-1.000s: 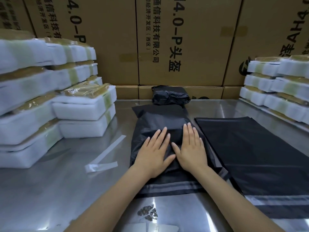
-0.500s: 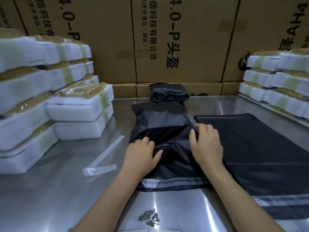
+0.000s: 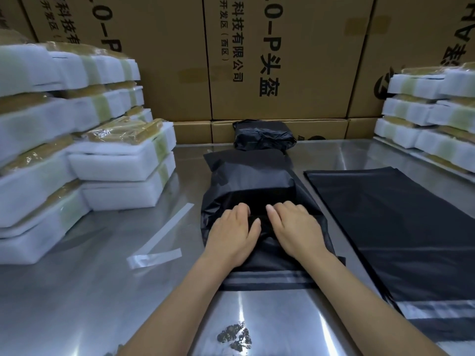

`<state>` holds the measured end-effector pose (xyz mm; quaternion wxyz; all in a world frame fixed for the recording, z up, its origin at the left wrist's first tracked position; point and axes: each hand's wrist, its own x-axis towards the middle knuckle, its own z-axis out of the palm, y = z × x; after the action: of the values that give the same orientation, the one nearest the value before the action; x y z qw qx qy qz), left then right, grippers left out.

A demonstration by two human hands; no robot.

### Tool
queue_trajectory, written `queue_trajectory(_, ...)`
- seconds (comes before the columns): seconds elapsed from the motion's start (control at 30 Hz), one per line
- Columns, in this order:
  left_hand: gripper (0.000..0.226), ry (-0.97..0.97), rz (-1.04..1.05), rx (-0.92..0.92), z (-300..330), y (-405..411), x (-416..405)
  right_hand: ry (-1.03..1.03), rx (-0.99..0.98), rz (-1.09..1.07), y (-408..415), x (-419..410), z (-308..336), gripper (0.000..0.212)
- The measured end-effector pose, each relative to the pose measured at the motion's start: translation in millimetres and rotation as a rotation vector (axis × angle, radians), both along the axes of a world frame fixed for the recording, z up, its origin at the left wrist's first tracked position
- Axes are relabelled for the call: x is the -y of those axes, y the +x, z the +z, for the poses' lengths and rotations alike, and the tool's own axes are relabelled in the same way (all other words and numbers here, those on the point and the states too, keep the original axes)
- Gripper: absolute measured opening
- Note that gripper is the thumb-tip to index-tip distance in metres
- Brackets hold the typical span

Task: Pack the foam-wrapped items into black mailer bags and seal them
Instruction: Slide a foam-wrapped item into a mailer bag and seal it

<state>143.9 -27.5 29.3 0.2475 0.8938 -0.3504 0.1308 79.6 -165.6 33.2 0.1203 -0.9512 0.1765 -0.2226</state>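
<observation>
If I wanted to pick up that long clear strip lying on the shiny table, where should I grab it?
Best bet is the far end of the clear strip, pinched from above. It lies flat on the metal table, so a fingernail probably has to lift an edge first. The near end is folded over, so it may stick to itself.

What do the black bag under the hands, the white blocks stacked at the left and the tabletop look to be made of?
Black bag: thin plastic film, dull sheen, creasing under both hands. White blocks: likely soft foam, matte with rounded edges, banded with yellowish tape. Tabletop: seemingly brushed stainless steel, showing streaky reflections.
</observation>
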Motion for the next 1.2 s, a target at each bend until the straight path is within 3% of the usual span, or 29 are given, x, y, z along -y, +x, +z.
queue_trajectory(0.2, 0.03, -0.11, 0.191, 0.022, 4.6, 10.0, -13.9, 0.011, 0.028, -0.281, -10.9, 18.4, 1.3, 0.055)
queue_trajectory(0.33, 0.033, -0.178, 0.262, -0.085, 7.7, 20.3, -27.0, 0.008, 0.016, -0.371, -16.1, 28.5, 3.0, 0.057)
queue_trajectory(0.4, 0.037, -0.166, 0.233, -0.144, 6.0, 24.0, -32.3, -0.007, 0.023, -0.4, -18.8, 32.3, 1.9, 0.058)
queue_trajectory(0.53, 0.073, -0.061, 0.036, -0.343, 5.7, 31.3, -49.4, -0.004, 0.002, -0.406, -21.4, 35.2, -0.4, 0.062)
queue_trajectory(0.77, 0.043, -0.048, 0.104, -0.153, 10.1, 38.1, -54.1, 0.119, -0.277, -0.139, -45.7, 55.9, 4.6, 0.083)
queue_trajectory(0.93, 0.038, -0.108, 0.185, -0.051, 13.7, 39.0, -58.4, 0.224, -0.063, -0.164, -48.3, 61.3, 8.8, 0.036)
queue_trajectory(1.2, 0.026, -0.172, 0.249, -0.157, 11.5, 32.8, -64.2, 0.168, -0.031, -0.218, -48.3, 56.1, 7.3, 0.034)
